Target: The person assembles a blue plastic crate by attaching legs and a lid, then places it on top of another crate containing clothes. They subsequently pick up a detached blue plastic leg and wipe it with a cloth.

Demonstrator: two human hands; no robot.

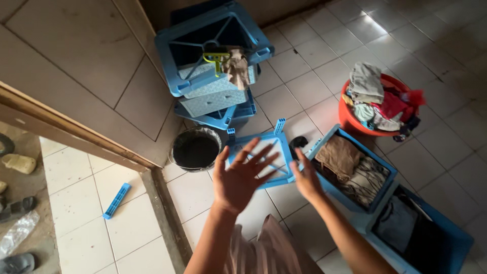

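Blue plastic is everywhere on this tiled floor. At the centre of the frame a flat blue frame panel with short corner pegs lies on the tiles, and both hands hang just above it. The left hand is spread wide, fingers splayed, palm toward the panel, gripping nothing. The right hand is also open and empty, near the panel's right edge and next to a black object I cannot identify.

Right of the panel sit two blue drawers: one packed with brown and patterned cloth, another at lower right with dark clothes. A red basin heaped with laundry stands at upper right. At upper centre, blue drawer frames are stacked, a yellow clip and a rag resting on a patterned drawer there. A round dark bin sits left of the panel, and a loose blue strip lies at lower left beyond the door frame.

Judging by the spread, empty hands, the step looks like reaching for the panel among the drawer parts. A next move would call for closing both hands on its opposite edges and lifting it level.
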